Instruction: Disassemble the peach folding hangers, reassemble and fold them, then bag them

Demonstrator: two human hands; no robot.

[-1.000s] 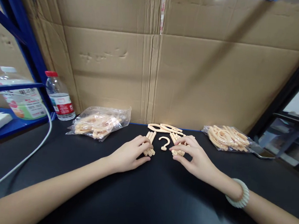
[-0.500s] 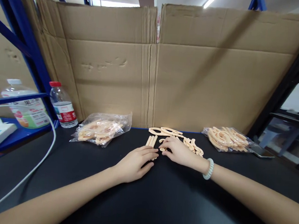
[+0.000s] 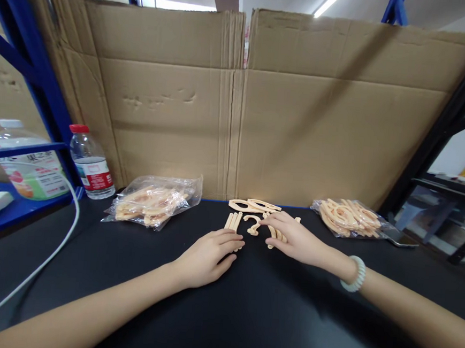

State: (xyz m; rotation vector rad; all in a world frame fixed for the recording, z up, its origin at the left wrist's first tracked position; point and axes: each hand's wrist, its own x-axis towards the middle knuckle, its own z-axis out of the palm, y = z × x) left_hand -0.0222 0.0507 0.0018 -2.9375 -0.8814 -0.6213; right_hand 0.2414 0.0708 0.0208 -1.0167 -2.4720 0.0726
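Two hands (image 3: 208, 253) (image 3: 298, 239), grip half open over pale sticks (image 3: 234, 221)

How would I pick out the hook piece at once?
On the black table, before the cardboard wall, find the left hand and right hand. The hook piece lies between them, beside the straight sticks. Unlike those sticks, it curls like a question mark.

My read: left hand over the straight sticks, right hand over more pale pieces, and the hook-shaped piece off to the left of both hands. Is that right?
Not quite: the hook-shaped piece lies between the left hand and the right hand, as the head view shows. The rest stands.
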